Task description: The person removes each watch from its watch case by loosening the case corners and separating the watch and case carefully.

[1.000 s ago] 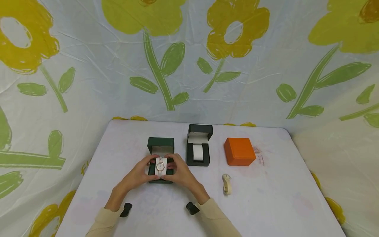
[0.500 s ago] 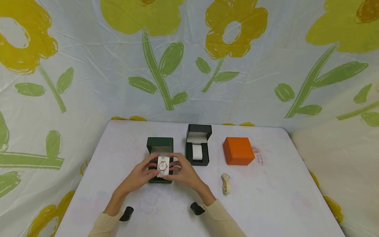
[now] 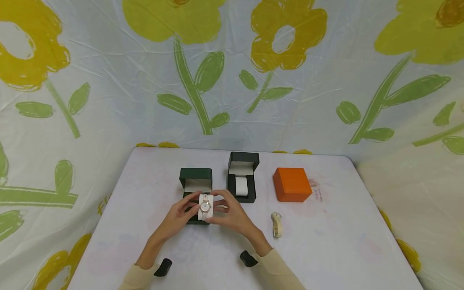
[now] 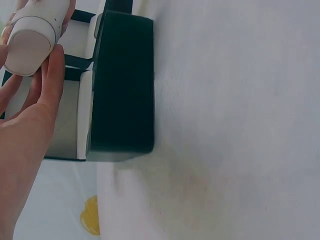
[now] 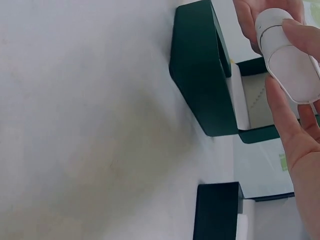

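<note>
A white watch pillow [image 3: 210, 215] with a white-strapped, rose-gold-rimmed wristwatch [image 3: 205, 206] round it is held above the open green watch box [image 3: 195, 174]. My left hand [image 3: 176, 218] pinches the pillow's left end between thumb and fingers. At the right end, my right hand [image 3: 235, 213] grips it the same way. Both wrist views show the pillow's smooth end faces, the left one [image 4: 31, 50] and the right one [image 5: 295, 72], with fingers curled round them. The hands and pillow cover much of the green box's base.
A black watch box [image 3: 243, 158] stands open to the right with a white pillow [image 3: 241, 186] inside. Beyond it sits a closed orange box [image 3: 293, 185]. A cream-strapped watch [image 3: 277, 224] lies on the white table [image 3: 326, 249]. A flowered cloth [image 3: 232, 92] hangs behind.
Both hands have lifted the pillow and its watch out of the green box's base and shifted it to the right. The boxes and the cream watch have stayed in place.
</note>
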A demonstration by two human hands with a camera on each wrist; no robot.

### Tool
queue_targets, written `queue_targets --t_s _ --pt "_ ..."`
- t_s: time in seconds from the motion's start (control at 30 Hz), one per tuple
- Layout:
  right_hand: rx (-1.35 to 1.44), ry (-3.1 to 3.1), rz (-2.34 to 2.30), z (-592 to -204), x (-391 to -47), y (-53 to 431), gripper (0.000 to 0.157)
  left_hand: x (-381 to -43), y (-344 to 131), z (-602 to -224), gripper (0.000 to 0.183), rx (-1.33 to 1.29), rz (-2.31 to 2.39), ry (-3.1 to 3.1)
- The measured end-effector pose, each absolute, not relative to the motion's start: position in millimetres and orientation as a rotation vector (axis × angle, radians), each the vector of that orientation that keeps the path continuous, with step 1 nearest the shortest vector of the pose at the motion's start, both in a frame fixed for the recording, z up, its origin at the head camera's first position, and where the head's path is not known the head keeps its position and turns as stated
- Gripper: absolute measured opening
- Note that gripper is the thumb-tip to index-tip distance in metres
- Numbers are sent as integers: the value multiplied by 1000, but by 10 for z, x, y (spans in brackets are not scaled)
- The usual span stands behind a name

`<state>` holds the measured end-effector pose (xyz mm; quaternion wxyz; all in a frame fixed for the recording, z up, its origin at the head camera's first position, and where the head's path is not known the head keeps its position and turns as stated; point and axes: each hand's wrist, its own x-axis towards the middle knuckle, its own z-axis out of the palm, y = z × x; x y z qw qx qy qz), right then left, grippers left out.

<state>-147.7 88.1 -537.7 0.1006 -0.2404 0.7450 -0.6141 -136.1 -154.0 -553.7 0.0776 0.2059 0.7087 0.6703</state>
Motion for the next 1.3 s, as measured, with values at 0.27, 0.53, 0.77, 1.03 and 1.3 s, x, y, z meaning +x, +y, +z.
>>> queue_targets --t_s 0.27,0.53,0.77,1.03,1.3 --pt "-776 2227 -1776 -5354 -1449 960 76 -1326 -1422 -5527 46 577 2026 2141" --pt "-1040 2311 -1688 -5340 -1441 983 88 -1288 -1311 -5526 46 623 2089 2098" --pt "-1067 2362 -1632 -5336 -1415 1013 80 -1280 -1230 -5544 43 626 2104 2093" --pt "-1083 2383 -1636 -5359 -1432 1003 75 -1309 -1187 -5552 35 499 2104 2150" --pt "-1152 2429 -1616 -5406 -1454 960 82 -1323 -1142 -5511 34 389 2102 2197"
